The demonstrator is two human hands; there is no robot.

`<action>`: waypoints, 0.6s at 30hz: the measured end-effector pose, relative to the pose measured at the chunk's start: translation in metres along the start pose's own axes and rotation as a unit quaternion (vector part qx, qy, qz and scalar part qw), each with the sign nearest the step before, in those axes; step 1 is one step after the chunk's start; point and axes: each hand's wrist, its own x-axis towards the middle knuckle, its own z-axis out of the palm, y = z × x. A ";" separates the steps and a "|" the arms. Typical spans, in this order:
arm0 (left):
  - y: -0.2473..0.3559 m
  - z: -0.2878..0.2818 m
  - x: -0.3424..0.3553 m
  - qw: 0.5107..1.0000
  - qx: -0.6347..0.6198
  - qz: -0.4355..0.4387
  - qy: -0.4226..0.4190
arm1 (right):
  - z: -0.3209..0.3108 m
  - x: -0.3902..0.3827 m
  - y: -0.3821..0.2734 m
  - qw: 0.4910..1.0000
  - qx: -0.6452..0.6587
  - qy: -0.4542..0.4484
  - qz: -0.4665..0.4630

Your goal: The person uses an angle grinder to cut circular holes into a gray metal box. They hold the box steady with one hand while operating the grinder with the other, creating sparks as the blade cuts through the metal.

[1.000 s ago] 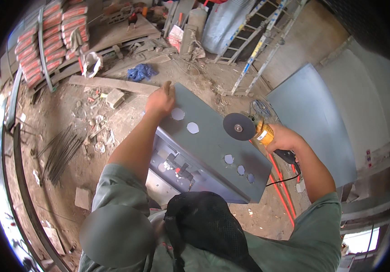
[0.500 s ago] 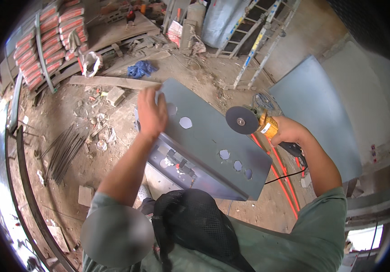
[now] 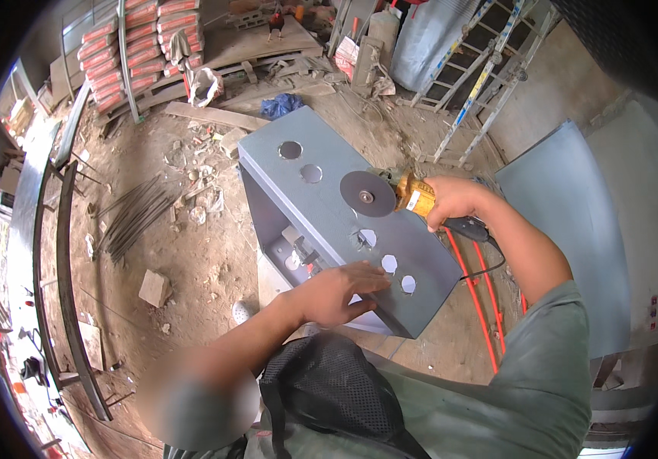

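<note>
An angle grinder (image 3: 419, 197) with a yellow body, black handle and large dark disc is held by my right hand (image 3: 451, 205), its disc over the middle of a grey sheet-metal box (image 3: 336, 145). Several round, rough-edged holes pierce the box's upper panel. My left hand (image 3: 338, 294) lies with fingers stretched out on that panel at the lower edge, beside the lower holes and below the disc. The box's open side faces down-left, showing metal fittings (image 3: 302, 252) inside, partly hidden by my left forearm and hand.
Red pipes (image 3: 483, 314) and a cable lie right of the box, beside a blue-grey sheet (image 3: 566, 229). Ladders (image 3: 482, 84) stand behind. Stacked bags (image 3: 103, 69), a blue plastic bag (image 3: 279, 105) and a bird (image 3: 275, 24) are farther back. Rods (image 3: 137, 218), long steel bars (image 3: 65, 268) and rubble lie left.
My left hand has gone from the box's upper left end down and right to its lower part, fingers now flat. The grinder sits a little farther left and higher in view.
</note>
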 end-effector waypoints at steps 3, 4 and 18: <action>-0.001 0.011 -0.005 1.000 0.022 0.002 0.021 | -0.003 0.001 -0.005 0.999 -0.042 0.004 -0.011; 0.000 0.014 -0.005 0.999 0.026 0.000 0.029 | -0.004 0.002 -0.003 0.999 -0.041 -0.001 -0.009; -0.003 0.021 -0.011 0.997 0.033 -0.004 0.065 | -0.008 0.004 -0.017 0.999 -0.010 -0.031 -0.002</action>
